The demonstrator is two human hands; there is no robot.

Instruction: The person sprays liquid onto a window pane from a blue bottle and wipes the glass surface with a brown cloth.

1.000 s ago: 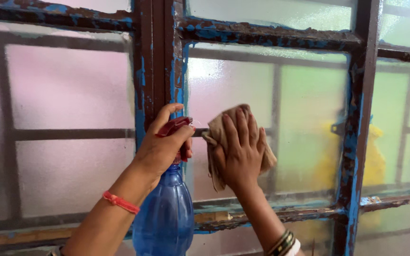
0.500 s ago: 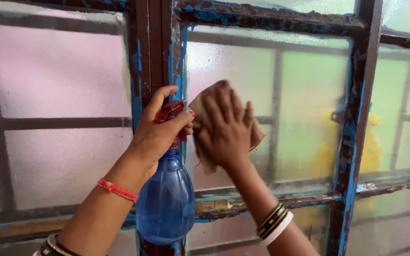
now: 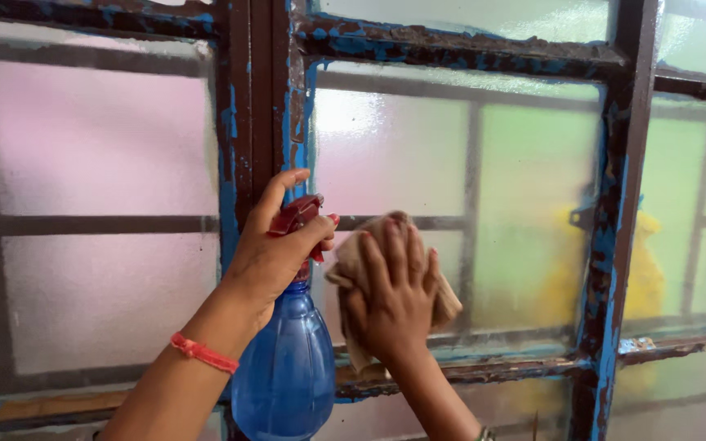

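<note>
Frosted window pane (image 3: 394, 155), left hand (image 3: 271, 253) fingers gripping blue spray bottle (image 3: 283, 371), right hand (image 3: 390, 298) fingers spread, pressing tan cloth (image 3: 353, 265)

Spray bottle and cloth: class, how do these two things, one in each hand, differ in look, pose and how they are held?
The spray bottle is blue, see-through and rigid with a red trigger head; the cloth is tan, soft and crumpled. The bottle hangs upright in front of the window frame; the cloth lies flat against the frosted glass. The left hand wraps the bottle's neck, while the right hand presses the cloth with spread fingers. Both are held at the same window.
</note>
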